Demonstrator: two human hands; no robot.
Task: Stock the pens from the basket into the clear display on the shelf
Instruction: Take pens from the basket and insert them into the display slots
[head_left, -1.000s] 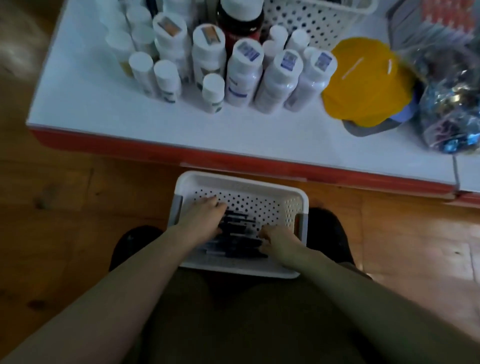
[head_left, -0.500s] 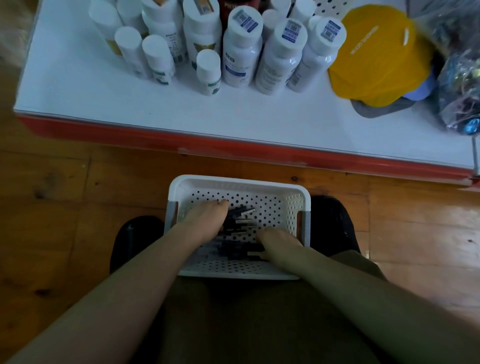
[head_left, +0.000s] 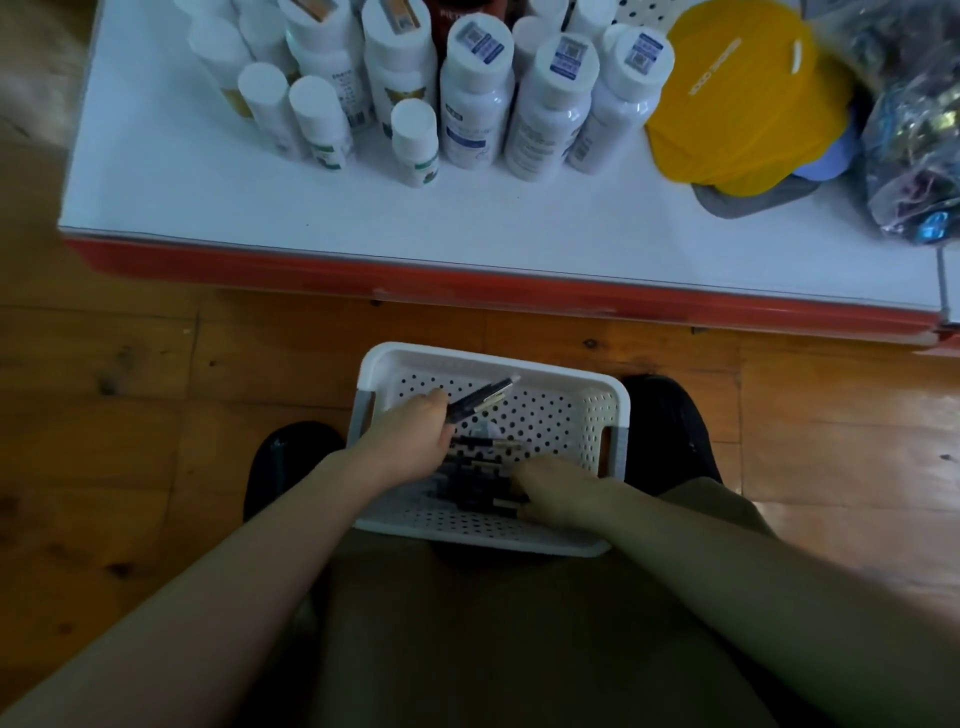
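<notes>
A white perforated basket (head_left: 592, 410) sits on the wooden floor in front of my knees. Several dark pens (head_left: 480, 470) lie across its bottom. My left hand (head_left: 408, 441) grips a few pens (head_left: 480, 397) whose tips stick up and to the right, above the pile. My right hand (head_left: 558, 491) rests low in the basket at the right end of the pile, its fingers curled on the pens there. The clear display is not in view.
A white shelf with a red front edge (head_left: 467, 288) runs across the frame beyond the basket. On it stand several white bottles (head_left: 475, 98), a stack of yellow caps (head_left: 748, 93) and a crinkled plastic bag (head_left: 914, 130). Black shoes flank the basket.
My left hand has closed on a few pens and lifted their ends up out of the pile. The right hand has stayed at the pile's right end. The view has tilted slightly.
</notes>
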